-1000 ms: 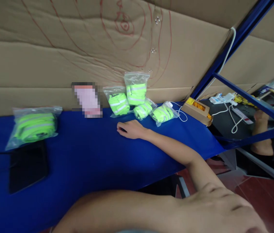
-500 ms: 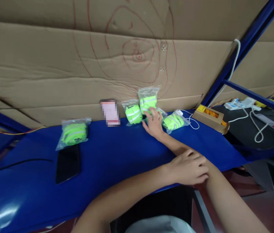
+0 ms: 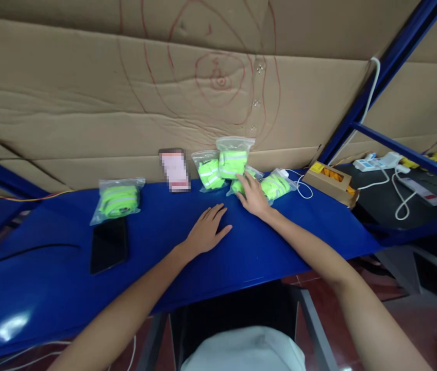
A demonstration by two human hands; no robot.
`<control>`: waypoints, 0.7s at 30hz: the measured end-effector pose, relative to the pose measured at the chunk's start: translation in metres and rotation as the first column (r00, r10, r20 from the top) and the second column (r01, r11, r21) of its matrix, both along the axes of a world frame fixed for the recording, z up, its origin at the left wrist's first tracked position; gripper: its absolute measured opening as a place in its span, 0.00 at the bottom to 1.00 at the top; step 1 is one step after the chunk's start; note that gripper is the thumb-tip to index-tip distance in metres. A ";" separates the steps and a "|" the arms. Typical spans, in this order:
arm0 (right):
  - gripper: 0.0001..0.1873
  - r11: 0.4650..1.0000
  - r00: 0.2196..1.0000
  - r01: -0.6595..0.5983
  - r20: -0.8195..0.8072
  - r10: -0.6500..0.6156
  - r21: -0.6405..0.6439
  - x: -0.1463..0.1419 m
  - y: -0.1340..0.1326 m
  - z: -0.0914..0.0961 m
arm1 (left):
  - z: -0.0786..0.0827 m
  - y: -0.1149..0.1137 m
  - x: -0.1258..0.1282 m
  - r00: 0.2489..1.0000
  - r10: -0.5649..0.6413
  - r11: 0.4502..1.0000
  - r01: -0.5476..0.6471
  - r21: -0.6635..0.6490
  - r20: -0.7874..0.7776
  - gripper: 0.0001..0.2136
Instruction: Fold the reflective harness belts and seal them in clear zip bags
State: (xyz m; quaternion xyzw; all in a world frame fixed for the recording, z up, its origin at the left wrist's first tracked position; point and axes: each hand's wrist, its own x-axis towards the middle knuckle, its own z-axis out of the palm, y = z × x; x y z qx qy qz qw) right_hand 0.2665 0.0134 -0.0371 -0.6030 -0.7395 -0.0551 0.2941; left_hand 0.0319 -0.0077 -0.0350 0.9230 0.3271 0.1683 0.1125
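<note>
My left hand is over the blue tabletop, palm down with its fingers spread and nothing in them. Farther right, my right hand reaches to a cluster of clear zip bags holding neon-yellow reflective straps. Its fingers are apart, with the tips at a low bag; whether they press on it I cannot tell. Just behind, an upright zip bag leans over its neighbours. One zip bag stands to its left, and another lies right of my right hand.
A separate zip bag of straps lies at left, behind a black phone. A blurred-out device leans against the cardboard wall. At right are an open carton with orange contents, a white cable and a power strip.
My left hand has left my right forearm and moved forward and left over the table. My right hand has shifted slightly right, down from the upright bag to the low one.
</note>
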 end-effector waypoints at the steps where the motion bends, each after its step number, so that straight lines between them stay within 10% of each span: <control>1: 0.26 0.999 1.000 -0.029 0.008 0.029 0.015 0.002 -0.007 -0.001 | -0.001 0.001 -0.003 0.999 0.019 1.000 -0.019 -0.014 0.031 0.27; 5: 0.19 0.993 0.997 -0.080 -0.003 0.081 0.089 0.003 -0.019 -0.004 | 0.001 0.003 -0.003 0.988 0.081 0.996 -0.083 0.010 0.134 0.25; 11: 0.37 0.962 0.985 -0.067 -0.135 0.106 0.265 0.005 -0.015 0.004 | -0.009 0.005 -0.002 0.964 0.155 0.988 -0.146 -0.056 0.214 0.28; 16: 0.34 0.971 0.987 -0.158 -0.013 0.163 0.180 -0.001 -0.023 0.006 | 0.007 0.012 -0.012 0.870 0.238 0.951 -0.299 0.078 0.432 0.10; 21: 0.28 0.974 0.978 -0.209 0.020 0.208 0.087 -0.012 -0.027 0.006 | 0.024 0.025 -0.024 0.744 0.378 0.886 -0.463 0.018 0.551 0.20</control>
